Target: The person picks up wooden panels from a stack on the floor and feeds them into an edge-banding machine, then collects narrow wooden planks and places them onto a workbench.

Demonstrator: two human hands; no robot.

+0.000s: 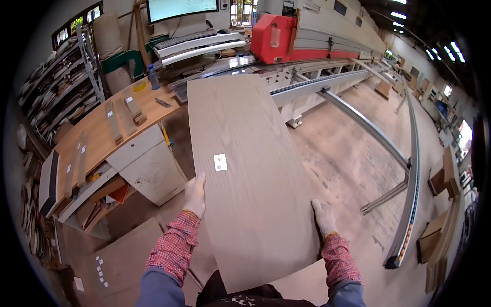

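A long wood-grain board (250, 204) stretches out in front of me, its far end close to the machine. Near its left edge sits a white label (220, 162). My left hand (195, 195), in a pale glove, grips the left edge of the board. On the opposite edge, a bit nearer to me, my gloved right hand (324, 218) is closed on the board as well. The fingers of both hands are largely hidden under the panel.
Left stands a wooden desk (97, 148) with labelled strips (112, 123) and a bottle (153, 78). Ahead is a red-fronted machine (272, 38) with a keyboard (186, 38) and monitor (181, 7). A metal rail frame (371, 128) spans the right. Boards (442, 230) stand far right.
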